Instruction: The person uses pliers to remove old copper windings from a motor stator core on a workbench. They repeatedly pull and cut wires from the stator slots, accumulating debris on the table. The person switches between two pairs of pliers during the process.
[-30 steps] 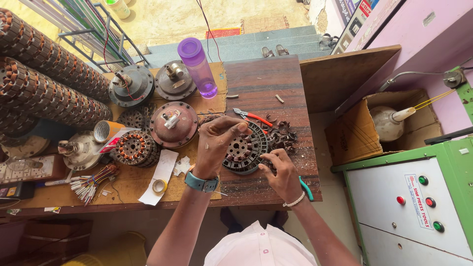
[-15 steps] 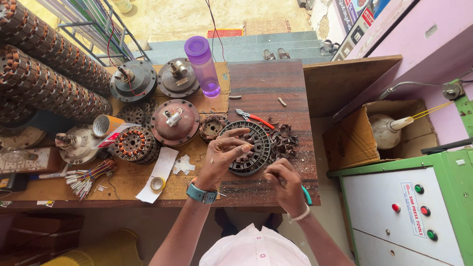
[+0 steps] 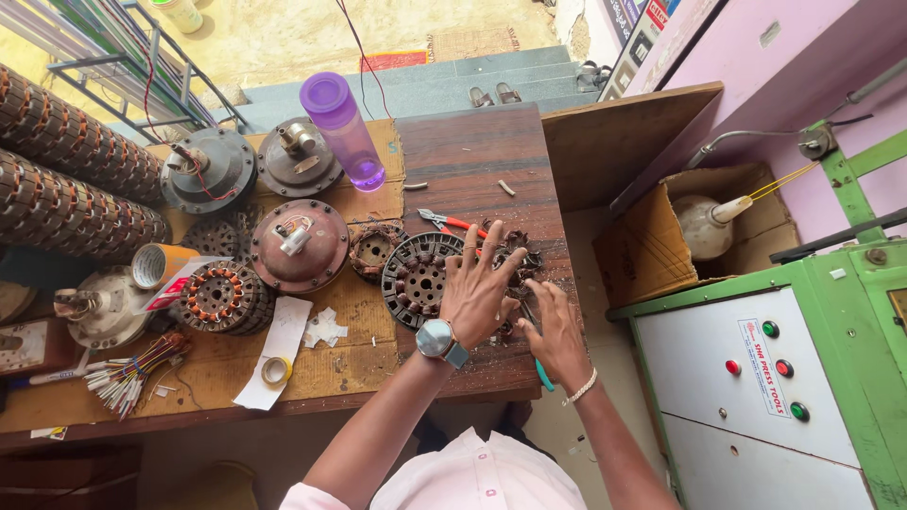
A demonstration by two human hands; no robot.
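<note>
From the head camera, the person's left hand is lying with fingers spread flat across the right edge of a round dark stator core, which is sitting on the wooden workbench near its front edge. The right hand is resting just beside it, fingers curled down onto the bench; whether it is pinching anything cannot be told. Red-handled pliers are lying just behind the core, a purple bottle farther back.
</note>
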